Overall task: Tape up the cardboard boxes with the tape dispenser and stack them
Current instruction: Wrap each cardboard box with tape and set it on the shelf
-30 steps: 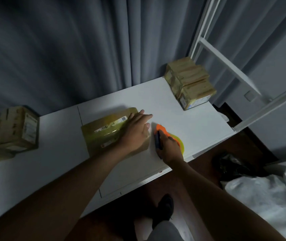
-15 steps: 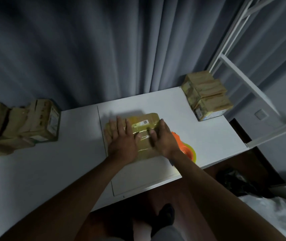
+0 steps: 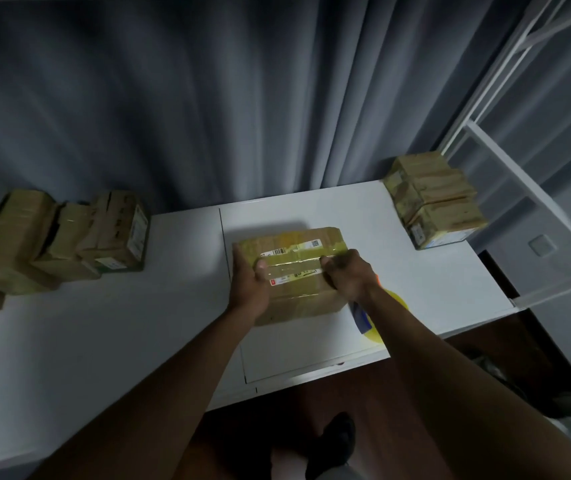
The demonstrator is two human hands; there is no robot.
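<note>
Hands — left [image 3: 247, 289], right [image 3: 348, 277] — grip the cardboard box [image 3: 294, 271] between them.

A cardboard box [image 3: 291, 271] lies on the table [image 3: 138, 334] at the centre of the frame. The left hand [image 3: 247, 285] is on the box's left end, thumb over its top, and the right hand [image 3: 348, 275] is on its right end. The tape dispenser [image 3: 370, 317] lies on the table just right of and below the box, mostly hidden under the right forearm. A stack of boxes [image 3: 431, 207] stands on the table's far corner, at the right of the frame, well apart from the central box. A group of boxes [image 3: 55, 240] sits on the table at the left edge of the frame. A curtain [image 3: 208, 98] hangs behind the table across the upper frame. A metal frame [image 3: 519, 150] stands at the upper right, beside the stack. The floor [image 3: 277, 427] lies below the table's near edge.
</note>
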